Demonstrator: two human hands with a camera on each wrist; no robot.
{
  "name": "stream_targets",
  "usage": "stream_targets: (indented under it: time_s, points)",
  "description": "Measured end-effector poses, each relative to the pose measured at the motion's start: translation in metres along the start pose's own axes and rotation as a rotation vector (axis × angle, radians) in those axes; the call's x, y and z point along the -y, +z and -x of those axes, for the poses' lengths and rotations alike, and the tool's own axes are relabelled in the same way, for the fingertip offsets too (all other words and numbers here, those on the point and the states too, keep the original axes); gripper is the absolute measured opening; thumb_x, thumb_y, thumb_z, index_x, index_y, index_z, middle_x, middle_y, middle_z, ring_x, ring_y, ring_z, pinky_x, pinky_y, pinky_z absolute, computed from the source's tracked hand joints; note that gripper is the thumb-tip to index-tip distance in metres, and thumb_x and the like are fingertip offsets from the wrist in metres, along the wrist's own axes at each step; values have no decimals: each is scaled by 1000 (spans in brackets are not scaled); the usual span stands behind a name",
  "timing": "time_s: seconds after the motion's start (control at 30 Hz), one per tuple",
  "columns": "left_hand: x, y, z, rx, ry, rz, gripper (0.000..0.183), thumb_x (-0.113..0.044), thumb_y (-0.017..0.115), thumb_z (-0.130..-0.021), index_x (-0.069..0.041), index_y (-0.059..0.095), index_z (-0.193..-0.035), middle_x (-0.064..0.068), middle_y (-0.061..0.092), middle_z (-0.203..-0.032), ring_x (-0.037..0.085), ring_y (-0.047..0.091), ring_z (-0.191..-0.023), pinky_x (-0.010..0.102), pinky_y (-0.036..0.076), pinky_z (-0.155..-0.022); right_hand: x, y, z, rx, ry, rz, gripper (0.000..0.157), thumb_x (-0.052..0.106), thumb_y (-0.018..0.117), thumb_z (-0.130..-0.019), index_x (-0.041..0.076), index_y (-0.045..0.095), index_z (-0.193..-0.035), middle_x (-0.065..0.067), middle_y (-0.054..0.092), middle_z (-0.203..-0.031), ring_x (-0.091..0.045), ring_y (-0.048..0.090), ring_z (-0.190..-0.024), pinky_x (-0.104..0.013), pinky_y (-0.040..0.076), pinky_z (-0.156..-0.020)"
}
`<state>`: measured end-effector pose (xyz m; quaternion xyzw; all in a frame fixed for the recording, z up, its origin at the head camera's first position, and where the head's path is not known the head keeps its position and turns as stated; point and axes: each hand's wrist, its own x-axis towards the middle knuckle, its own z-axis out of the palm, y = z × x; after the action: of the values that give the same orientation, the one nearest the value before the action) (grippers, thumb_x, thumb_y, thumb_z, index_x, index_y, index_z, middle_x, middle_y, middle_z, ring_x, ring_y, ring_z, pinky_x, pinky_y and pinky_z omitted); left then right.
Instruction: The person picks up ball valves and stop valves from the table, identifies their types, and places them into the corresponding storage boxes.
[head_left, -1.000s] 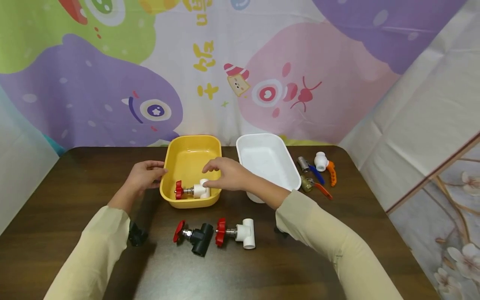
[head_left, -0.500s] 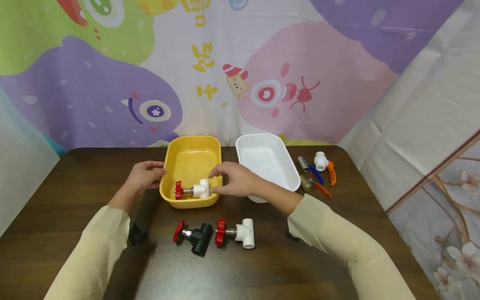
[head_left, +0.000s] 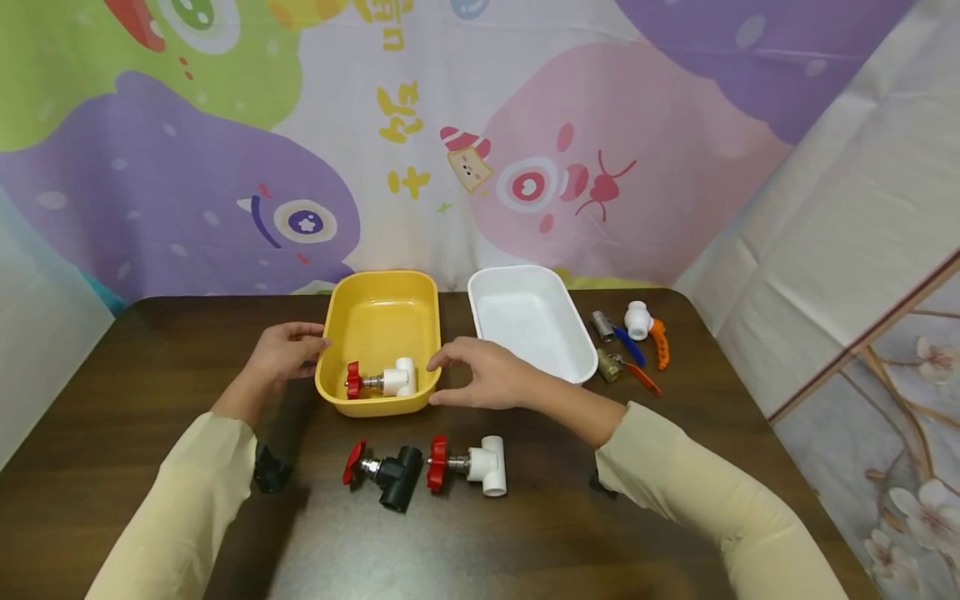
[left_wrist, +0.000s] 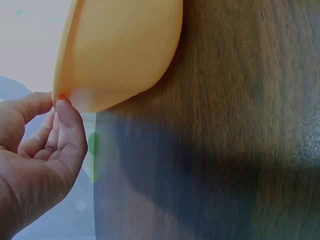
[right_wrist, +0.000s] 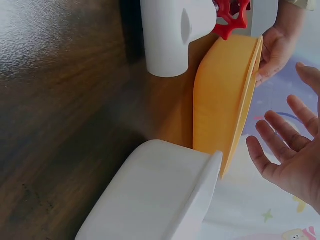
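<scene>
My left hand [head_left: 281, 357] is at the left side of a yellow plastic tray [head_left: 381, 321]. In the left wrist view its thumb and a finger pinch the tray's rim [left_wrist: 61, 60]. A white T-shaped valve with a red handwheel [head_left: 396, 380] lies inside, near the tray's front wall. My right hand [head_left: 487, 372] is by the tray's right side, fingers spread and nothing held; the right wrist view shows it apart from the tray. On the table in front lie a black T-shaped valve with a red handwheel [head_left: 399, 478] and a second white one [head_left: 488, 466].
A white tray [head_left: 528, 325] stands right of the yellow one, partly behind my right hand. Farther right lie a white ball valve with an orange handle [head_left: 638, 320], a metal valve with a blue handle [head_left: 602, 325] and a brass valve [head_left: 609, 365]. A printed cloth hangs behind the table.
My right hand has drawn back to the right, from over the white valve in the yellow tray to beside the tray's right rim. The left hand stays at the left rim.
</scene>
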<state>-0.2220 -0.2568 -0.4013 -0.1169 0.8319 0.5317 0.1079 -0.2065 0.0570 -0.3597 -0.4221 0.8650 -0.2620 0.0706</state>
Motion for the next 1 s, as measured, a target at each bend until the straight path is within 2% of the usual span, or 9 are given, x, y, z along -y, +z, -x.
stream_targets:
  time_s: [0.3,0.6,1.0]
  points:
    - [4,-1,-3,-5,-2,-12,49,-21,53,-94,4,41,-136,23,50,-124,22,59,-94,36,56,-81,-2,8,15,21,13,-33,38,34,72,-80,14,63,-111,1,64,-111,-16,58,-107,-31,46,-95]
    - [4,-2,-1,8,4,-5,52,-21,53,-94,5,39,-137,23,50,-124,16,59,-88,38,56,-82,-3,14,28,88,33,-70,40,35,70,-81,15,62,-114,3,62,-114,-14,55,-111,-32,44,-98]
    - [0,0,0,11,-1,-2,50,-21,52,-95,4,40,-136,24,48,-126,25,57,-98,40,53,-87,-6,21,39,118,25,-76,39,37,69,-82,15,63,-114,3,61,-115,-13,55,-110,-30,44,-96]
